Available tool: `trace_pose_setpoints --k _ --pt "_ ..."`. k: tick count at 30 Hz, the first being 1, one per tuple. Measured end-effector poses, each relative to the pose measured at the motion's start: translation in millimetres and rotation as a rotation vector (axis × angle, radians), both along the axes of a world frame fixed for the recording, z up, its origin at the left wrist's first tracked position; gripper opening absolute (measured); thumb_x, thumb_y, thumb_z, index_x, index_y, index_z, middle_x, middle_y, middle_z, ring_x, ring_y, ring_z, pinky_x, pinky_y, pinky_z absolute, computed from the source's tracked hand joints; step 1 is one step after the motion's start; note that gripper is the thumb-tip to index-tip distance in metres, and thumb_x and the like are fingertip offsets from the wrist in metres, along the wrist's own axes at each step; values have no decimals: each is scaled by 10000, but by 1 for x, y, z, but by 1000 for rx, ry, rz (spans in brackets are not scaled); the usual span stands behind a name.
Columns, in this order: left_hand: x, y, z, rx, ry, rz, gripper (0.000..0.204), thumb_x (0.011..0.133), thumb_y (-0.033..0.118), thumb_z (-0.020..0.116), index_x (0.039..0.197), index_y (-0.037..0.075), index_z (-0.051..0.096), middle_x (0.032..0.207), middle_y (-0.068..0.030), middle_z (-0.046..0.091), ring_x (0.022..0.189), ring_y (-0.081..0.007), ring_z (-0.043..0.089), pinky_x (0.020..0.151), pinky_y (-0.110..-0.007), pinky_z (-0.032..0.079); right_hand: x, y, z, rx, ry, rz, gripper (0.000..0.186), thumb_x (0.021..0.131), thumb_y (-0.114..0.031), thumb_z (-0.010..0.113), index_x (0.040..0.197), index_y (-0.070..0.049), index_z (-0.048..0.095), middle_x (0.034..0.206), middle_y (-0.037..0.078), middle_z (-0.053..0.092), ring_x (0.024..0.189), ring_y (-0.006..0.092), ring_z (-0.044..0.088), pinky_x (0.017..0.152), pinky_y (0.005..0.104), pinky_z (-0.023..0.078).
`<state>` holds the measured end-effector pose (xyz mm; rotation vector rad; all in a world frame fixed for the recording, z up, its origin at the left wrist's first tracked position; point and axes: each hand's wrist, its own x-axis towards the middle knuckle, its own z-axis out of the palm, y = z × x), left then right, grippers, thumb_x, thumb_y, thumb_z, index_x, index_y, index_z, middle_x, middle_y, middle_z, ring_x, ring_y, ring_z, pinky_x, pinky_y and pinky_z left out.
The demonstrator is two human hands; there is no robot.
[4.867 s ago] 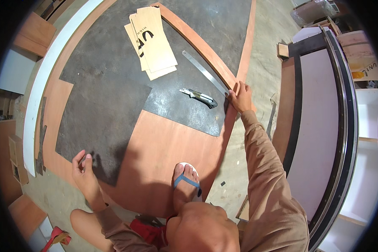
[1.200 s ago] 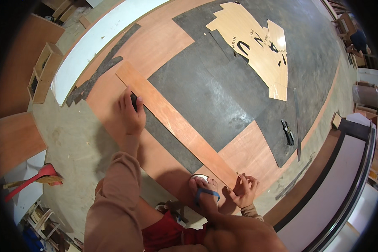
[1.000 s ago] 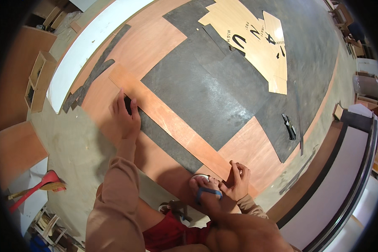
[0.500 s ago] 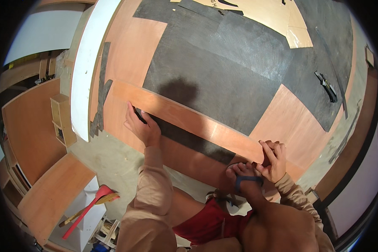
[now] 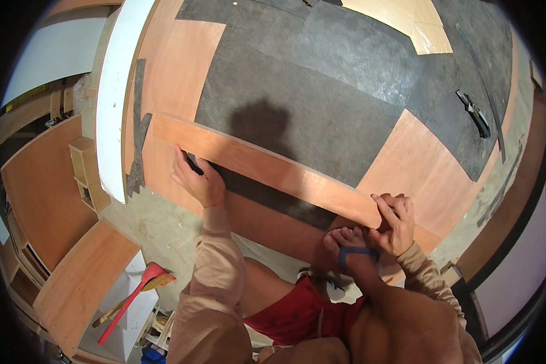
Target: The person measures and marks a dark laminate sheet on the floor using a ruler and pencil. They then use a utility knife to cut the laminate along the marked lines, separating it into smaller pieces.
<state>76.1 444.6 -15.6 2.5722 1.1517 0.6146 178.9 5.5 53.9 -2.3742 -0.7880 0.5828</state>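
A long narrow wooden plank [image 5: 267,164] slants across the middle, its left end farther from me than its right. At its right end my right hand [image 5: 396,224] is closed, thumb and fingers gripping the corner. My left hand [image 5: 201,181] is by the plank's lower edge near the left end; its index finger and thumb are spread, with fingertips at that edge. Between those fingers shows the end of a dark strip of sheet [image 5: 273,197] that runs along below the plank. My sandalled foot [image 5: 352,242] stands beside my right hand on reddish plywood [image 5: 255,218].
Dark sheeting [image 5: 291,91] covers the floor ahead, bordered by plywood pieces [image 5: 415,151]. A black utility knife [image 5: 474,115] lies at right beside a thin dark strip [image 5: 488,91]. Cardboard [image 5: 400,18] lies at the far side. At left are a white board [image 5: 118,103] and a red-handled tool [image 5: 127,303].
The view has shifted slightly, so the scene sits a little farther left and higher. Both hands keep their places at the plank.
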Motion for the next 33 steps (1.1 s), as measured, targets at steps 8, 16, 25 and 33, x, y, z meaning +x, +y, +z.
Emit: trace_pose_setpoints --k 8,16,25,33 --pt "-6 7 -11 79 -27 -37 556 1007 186 557 1525 -7 500 1385 -220 614 1255 -405 541 1096 -519 364 6 -1 4 31 -10 20 809 601 -168 824 1394 -113 674 1197 78 643 1025 324 540 946 451 429" --pt "-2 2 -7 46 -35 10 757 997 547 629 1468 -41 549 1358 -248 632 1262 -428 546 1099 -532 366 0 -1 3 -41 9 37 786 667 -254 825 1421 -135 637 1260 109 597 1101 358 532 997 484 423" --pt "-12 27 -27 158 15 -30 878 908 658 682 1439 -33 580 1319 -261 643 1250 -430 548 1107 -532 362 -12 1 -11 -3 -118 70 786 704 -374 823 1411 -96 623 1223 124 630 1046 341 533 938 469 429" --pt "-5 15 -28 181 -37 5 786 948 583 682 1434 -28 596 1390 -240 633 1327 -379 552 1175 -515 310 -16 -1 -7 -13 -109 64 780 686 -297 852 1402 -84 628 1232 119 623 1045 333 535 941 468 432"
